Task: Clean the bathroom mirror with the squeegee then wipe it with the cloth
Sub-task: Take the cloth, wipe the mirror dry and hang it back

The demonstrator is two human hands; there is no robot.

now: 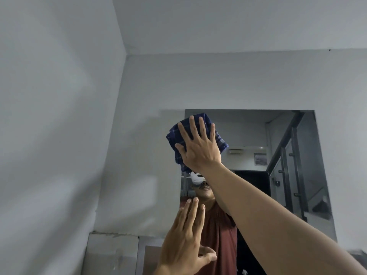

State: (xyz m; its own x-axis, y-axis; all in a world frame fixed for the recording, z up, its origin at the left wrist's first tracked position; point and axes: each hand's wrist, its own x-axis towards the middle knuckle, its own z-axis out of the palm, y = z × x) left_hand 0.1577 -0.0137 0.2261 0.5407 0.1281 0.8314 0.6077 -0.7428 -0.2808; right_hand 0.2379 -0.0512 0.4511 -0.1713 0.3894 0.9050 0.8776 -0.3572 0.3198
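The bathroom mirror [297,175] hangs on the grey wall ahead and reflects a person and a staircase. My right hand [200,147] presses a dark blue checked cloth [174,135] flat against the glass near the mirror's upper left corner, fingers spread over it. My left hand [184,239] is lower down with its fingers together and pointing up, its fingertips at the mirror's left part; it holds nothing. No squeegee is in view.
Grey walls [59,135] meet in a corner to the left of the mirror, with the ceiling [238,22] above. A tiled strip [111,253] runs below the wall at the lower left.
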